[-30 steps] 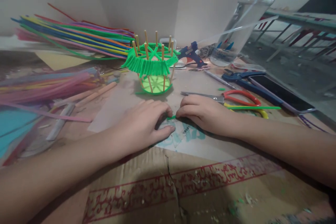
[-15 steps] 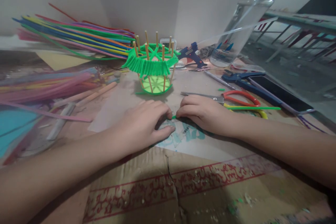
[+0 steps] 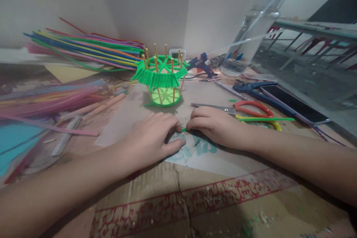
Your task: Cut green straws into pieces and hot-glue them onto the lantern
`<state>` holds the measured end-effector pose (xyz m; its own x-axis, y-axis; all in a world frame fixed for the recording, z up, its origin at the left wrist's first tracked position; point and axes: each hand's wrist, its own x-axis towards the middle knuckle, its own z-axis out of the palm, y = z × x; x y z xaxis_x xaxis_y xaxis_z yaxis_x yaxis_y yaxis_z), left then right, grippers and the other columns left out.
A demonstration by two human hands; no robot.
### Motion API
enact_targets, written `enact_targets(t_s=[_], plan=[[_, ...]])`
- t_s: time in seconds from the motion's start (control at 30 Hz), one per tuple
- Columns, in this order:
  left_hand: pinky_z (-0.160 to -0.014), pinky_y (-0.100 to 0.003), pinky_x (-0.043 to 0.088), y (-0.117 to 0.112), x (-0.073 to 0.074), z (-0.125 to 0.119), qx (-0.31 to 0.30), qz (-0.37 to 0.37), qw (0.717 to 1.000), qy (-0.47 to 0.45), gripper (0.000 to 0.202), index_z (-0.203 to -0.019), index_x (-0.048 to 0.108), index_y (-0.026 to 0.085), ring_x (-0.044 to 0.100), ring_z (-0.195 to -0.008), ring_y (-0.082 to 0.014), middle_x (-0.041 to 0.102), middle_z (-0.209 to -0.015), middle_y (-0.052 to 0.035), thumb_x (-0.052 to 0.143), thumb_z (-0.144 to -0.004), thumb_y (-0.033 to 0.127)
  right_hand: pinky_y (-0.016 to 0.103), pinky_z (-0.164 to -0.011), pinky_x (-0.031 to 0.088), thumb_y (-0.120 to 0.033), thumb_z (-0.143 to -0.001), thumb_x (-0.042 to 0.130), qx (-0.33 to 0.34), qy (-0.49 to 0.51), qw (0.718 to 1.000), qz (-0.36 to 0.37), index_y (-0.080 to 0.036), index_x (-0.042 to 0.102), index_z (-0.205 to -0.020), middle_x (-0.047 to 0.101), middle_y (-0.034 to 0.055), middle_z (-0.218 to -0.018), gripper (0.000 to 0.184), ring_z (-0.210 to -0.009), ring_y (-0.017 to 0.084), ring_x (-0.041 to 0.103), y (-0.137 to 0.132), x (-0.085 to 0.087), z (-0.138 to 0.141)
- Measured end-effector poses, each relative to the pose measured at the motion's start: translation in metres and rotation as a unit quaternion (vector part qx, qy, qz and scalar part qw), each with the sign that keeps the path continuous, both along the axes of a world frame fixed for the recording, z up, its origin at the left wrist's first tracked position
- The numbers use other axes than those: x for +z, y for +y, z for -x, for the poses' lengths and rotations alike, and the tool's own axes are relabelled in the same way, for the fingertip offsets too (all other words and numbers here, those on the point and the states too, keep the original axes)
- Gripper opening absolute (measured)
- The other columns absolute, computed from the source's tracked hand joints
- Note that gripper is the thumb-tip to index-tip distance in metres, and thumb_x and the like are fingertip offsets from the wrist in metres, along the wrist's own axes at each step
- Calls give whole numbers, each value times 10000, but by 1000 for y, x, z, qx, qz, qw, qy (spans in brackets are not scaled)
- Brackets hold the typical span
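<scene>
Between my two hands a short bit of green pipe cleaner (image 3: 183, 130) shows, low over the paper. The fingers of my right hand (image 3: 212, 122) are closed on it. A straight green length (image 3: 267, 119) shows beyond that hand; whether it is the same piece is hidden. My left hand (image 3: 156, 134) rests at the other end, fingers curved by the green tip and thumb held apart from them. Just behind both hands stands a small round frame (image 3: 161, 78) of wooden sticks, with a fringed green pipe-cleaner band around it and a light green base.
Red-and-yellow-handled scissors (image 3: 253, 108) lie beside my right hand, with blue pliers (image 3: 256, 89) and a phone (image 3: 295, 104) beyond. A blue glue gun (image 3: 202, 65) and a clear bottle (image 3: 242, 41) are at the back. Bundled colourful pipe cleaners (image 3: 92, 50) lie back left.
The whole scene sits slightly lower in view as the camera tilts. Both hands keep nearly the same pose, and slightly less green shows between them.
</scene>
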<state>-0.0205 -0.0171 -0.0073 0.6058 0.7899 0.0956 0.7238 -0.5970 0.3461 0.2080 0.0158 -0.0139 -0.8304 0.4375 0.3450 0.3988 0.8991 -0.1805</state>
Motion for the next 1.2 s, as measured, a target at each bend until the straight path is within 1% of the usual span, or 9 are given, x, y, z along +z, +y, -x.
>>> enact_targets(t_s=[0.17, 0.67, 0.8, 1.0, 1.2], plan=[[-715, -350, 410, -1, 1, 0, -7, 5, 1000, -4, 217, -1003, 590, 217, 545, -854, -219, 616, -921, -34, 579, -880, 396, 280, -715, 460, -152, -978, 453, 1, -1, 1000, 5, -144, 707, -962, 634, 80, -853, 255, -797, 170, 568, 0, 0, 1], [-683, -325, 384, 0, 1, -1, -3, 4, 1000, 2, 206, -960, 601, 212, 538, -814, -208, 619, -888, -31, 598, -866, 396, 286, -696, 456, -155, -978, 451, 1, 1, 1000, -3, -134, 714, -942, 635, 82, -836, 266, -773, 176, 566, 0, 0, 1], [-696, -333, 388, 1, 2, -2, -1, 6, 1000, 6, 212, -973, 605, 213, 538, -822, -209, 619, -894, -28, 599, -864, 395, 285, -702, 462, -155, -981, 440, 5, 1, 1000, 0, -135, 711, -951, 634, 84, -844, 274, -787, 176, 572, 0, 1, 1], [-713, -346, 399, 0, 1, -1, 4, 7, 1000, 1, 266, -1050, 592, 221, 544, -837, -214, 622, -921, -25, 609, -859, 406, 283, -700, 462, -156, -982, 438, 8, 0, 1000, -6, -136, 711, -955, 630, 81, -839, 275, -781, 173, 570, 0, 1, 1], [-711, -350, 398, 0, 0, 0, 1, -2, 1000, 0, 246, -1017, 583, 218, 542, -829, -214, 614, -903, -21, 607, -858, 405, 279, -705, 460, -159, -982, 446, 7, 1, 1000, -5, -137, 710, -952, 626, 78, -846, 266, -788, 168, 567, 0, 0, 1]])
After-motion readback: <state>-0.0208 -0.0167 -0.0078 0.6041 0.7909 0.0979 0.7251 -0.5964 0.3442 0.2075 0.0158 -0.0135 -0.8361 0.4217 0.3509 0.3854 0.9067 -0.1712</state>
